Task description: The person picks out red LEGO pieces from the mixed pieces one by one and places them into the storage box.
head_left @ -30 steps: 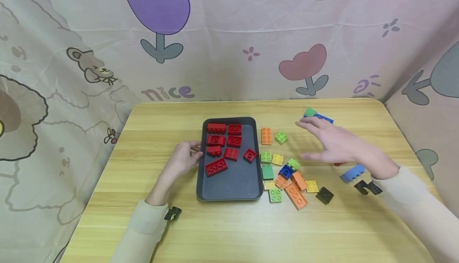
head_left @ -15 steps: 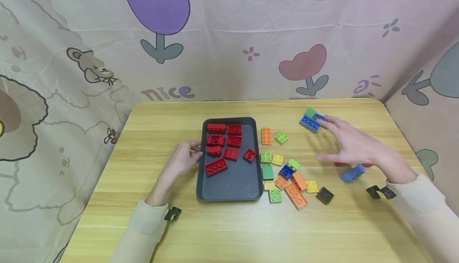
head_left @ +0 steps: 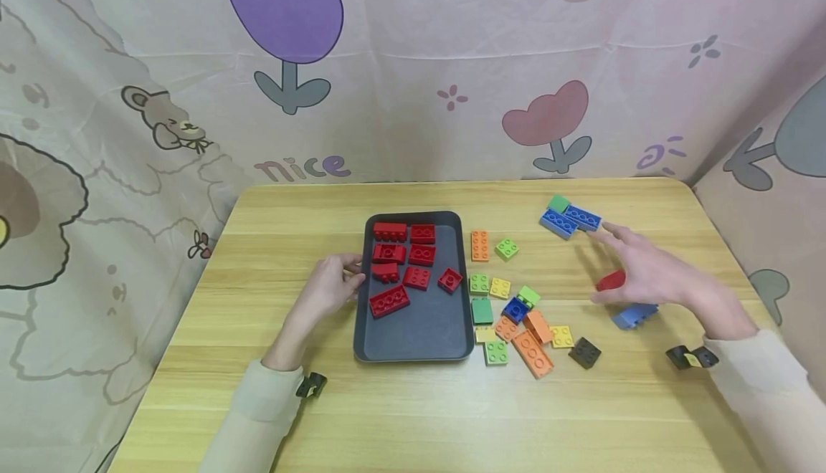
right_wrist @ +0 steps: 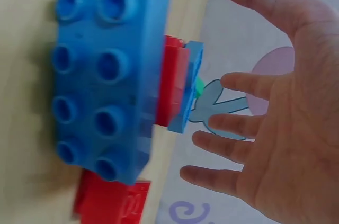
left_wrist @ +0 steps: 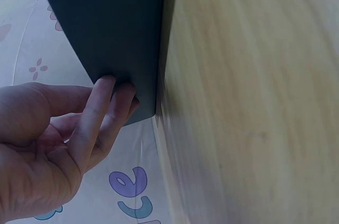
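My left hand (head_left: 328, 287) is at the left side of a dark grey tray (head_left: 419, 340), with relaxed fingertips resting on its outer wall in the left wrist view. Several red toy bricks (head_left: 389, 301) lie in the tray. My right hand (head_left: 654, 272), fingers spread, hovers over a red brick (head_left: 611, 281) on the right of the table and holds nothing. Close by is a blue brick (head_left: 634, 316), large in the right wrist view with its studs facing the camera. That view also shows a second red brick (right_wrist: 111, 203), hidden from the head camera by my hand.
Right of the tray lie loose orange, green, yellow and blue bricks, among them a long orange brick (head_left: 532, 353). A black brick (head_left: 584, 352) sits nearer the front. Two blue bricks (head_left: 558, 223) and a green brick (head_left: 558, 203) are farther back. Printed cloth (head_left: 413, 100) hangs behind the table.
My right hand has moved to the right and slightly toward me, from over the blue bricks at the back to over the red brick. My left hand and the tray stay put.
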Demonstrator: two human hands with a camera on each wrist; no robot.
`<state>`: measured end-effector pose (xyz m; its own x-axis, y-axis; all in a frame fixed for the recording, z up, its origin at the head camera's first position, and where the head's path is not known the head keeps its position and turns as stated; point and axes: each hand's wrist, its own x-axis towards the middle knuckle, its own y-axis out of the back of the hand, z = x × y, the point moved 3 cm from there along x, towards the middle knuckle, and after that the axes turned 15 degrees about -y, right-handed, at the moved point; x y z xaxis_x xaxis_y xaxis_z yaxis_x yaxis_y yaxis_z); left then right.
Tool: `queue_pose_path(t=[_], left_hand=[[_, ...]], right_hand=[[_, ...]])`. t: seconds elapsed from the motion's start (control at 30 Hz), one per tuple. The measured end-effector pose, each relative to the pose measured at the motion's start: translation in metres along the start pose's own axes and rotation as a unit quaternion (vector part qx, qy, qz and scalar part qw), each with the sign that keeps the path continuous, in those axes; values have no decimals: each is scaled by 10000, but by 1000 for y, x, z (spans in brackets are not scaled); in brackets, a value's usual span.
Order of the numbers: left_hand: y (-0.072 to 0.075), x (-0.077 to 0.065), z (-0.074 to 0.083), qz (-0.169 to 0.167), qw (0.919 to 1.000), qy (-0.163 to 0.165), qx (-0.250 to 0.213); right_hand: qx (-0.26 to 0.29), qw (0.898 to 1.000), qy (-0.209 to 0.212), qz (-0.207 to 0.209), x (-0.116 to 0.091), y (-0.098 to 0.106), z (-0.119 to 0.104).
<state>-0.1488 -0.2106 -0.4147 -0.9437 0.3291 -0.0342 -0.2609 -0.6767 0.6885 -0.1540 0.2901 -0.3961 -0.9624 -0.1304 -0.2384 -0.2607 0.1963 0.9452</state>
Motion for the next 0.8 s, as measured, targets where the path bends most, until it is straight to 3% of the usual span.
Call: queue_pose_path(t=[0.8], left_hand=[[-1,0,-2,39,10000,-38,-47]], right_hand=[[66,9999,48,-149,-4,-18,9]])
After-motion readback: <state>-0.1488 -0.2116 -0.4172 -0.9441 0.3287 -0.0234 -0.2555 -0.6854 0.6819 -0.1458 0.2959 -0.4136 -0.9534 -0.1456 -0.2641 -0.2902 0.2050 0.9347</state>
